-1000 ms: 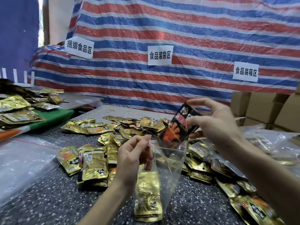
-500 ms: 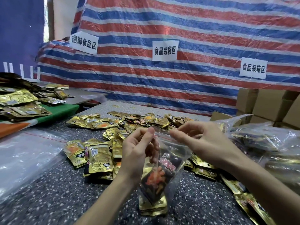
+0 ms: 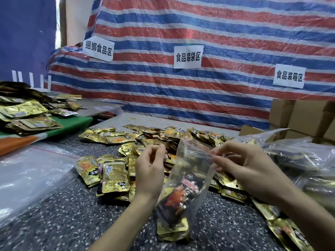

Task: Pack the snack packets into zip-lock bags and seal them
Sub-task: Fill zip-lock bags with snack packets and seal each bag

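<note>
The bag (image 3: 190,160) stands on the table (image 3: 72,214) at 6 o'clock in view, a black packet (image 3: 181,194) inside. The right hand (image 3: 253,169), at its 2 o'clock, pinches the top edge; the left hand (image 3: 150,169), at 10 o'clock, has curled fingers, its grip unclear. Loose packets (image 3: 163,133) lie at 12 o'clock

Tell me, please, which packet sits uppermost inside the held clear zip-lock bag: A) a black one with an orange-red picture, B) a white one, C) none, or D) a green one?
A: in the zip-lock bag, a black packet with an orange-red picture stands above the gold packets at its bottom.
</note>
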{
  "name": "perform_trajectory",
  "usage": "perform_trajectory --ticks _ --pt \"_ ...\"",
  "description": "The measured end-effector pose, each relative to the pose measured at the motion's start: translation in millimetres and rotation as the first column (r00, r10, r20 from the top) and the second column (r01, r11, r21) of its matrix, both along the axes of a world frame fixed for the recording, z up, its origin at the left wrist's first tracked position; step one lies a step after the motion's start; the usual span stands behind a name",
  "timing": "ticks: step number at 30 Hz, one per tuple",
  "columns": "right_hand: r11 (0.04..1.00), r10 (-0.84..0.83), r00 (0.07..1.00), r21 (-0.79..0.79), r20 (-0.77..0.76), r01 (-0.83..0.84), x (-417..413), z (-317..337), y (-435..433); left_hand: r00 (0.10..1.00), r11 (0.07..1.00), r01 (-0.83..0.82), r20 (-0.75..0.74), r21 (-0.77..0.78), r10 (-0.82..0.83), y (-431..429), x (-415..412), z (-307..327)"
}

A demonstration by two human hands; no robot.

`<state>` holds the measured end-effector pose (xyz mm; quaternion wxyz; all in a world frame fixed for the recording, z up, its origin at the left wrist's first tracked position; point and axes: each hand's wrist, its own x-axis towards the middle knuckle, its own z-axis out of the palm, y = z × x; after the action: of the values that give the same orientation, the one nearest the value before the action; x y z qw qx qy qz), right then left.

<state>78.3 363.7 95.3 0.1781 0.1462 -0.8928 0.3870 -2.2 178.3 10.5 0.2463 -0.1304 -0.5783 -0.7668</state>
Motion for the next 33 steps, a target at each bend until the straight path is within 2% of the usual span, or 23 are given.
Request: perform_trajectory --ticks 2,4,8,10,13,16,19,21,23,25,27,29,33 --pt "0.994 0.086 0.995 -0.071 -0.041 -0.089 -1.8 -1.3 1.1 0.997 0.996 0.026 0.071 -0.088 -0.019 1.6 -4.8 -3.1" --pt "0.972 0.19 0.98 -0.131 -0.059 -0.197 -6.5 -1.3 5.0 0.985 0.981 0.126 0.139 -0.146 -0.106 4.7 -8.0 -7.0" --pt "0.871 0.358 0.933 -0.342 -0.05 -0.352 -13.9 4.5 10.2 0.973 0.962 0.2 0.149 -0.183 -0.174 7.5 -7.2 -6.0" --pt "0.774 0.422 0.905 -0.495 -0.062 -0.395 -18.0 6.5 8.1 0.971 0.964 0.212 0.151 -0.163 -0.188 7.7 -7.6 -4.7" --pt "0.57 0.506 0.851 -0.687 -0.139 -0.451 -24.3 4.9 3.6 0.96 0.963 0.247 0.165 -0.112 -0.227 7.0 -7.5 -3.7" --pt "0.47 0.505 0.841 -0.756 -0.193 -0.455 -28.9 -1.6 4.2 0.955 0.958 0.276 0.132 -0.076 -0.265 6.0 -5.1 -3.1" --pt "0.507 0.392 0.891 -0.754 -0.231 -0.418 -32.3 -10.8 11.2 0.973 0.972 0.226 0.061 -0.058 -0.222 3.1 -3.7 -1.8" --pt "0.65 0.228 0.939 -0.678 -0.255 -0.342 -32.6 -18.2 19.6 0.983 0.983 0.182 0.03 -0.028 -0.182 -0.2 -2.4 1.3" --pt "0.859 0.022 0.957 -0.484 -0.288 -0.165 -33.2 -28.3 29.1 0.984 0.984 0.175 -0.019 0.012 -0.175 -3.3 -0.4 4.2" --pt "0.942 -0.074 0.946 -0.333 -0.314 -0.037 -34.3 -38.9 36.0 0.976 0.976 0.209 -0.066 0.061 -0.205 -4.9 3.4 7.5" --pt "0.942 -0.082 0.942 -0.335 -0.327 -0.035 -33.4 -45.2 37.6 0.966 0.967 0.247 -0.101 0.07 -0.239 -6.2 5.3 8.5" --pt "0.904 -0.08 0.934 -0.42 -0.349 -0.08 -31.6 -46.3 36.3 0.955 0.958 0.282 -0.109 0.049 -0.275 -6.5 8.1 11.0" --pt "0.74 -0.071 0.952 -0.656 -0.299 -0.15 -23.6 -44.0 32.0 0.948 0.95 0.308 -0.107 0.053 -0.301 -8.5 11.3 13.3"
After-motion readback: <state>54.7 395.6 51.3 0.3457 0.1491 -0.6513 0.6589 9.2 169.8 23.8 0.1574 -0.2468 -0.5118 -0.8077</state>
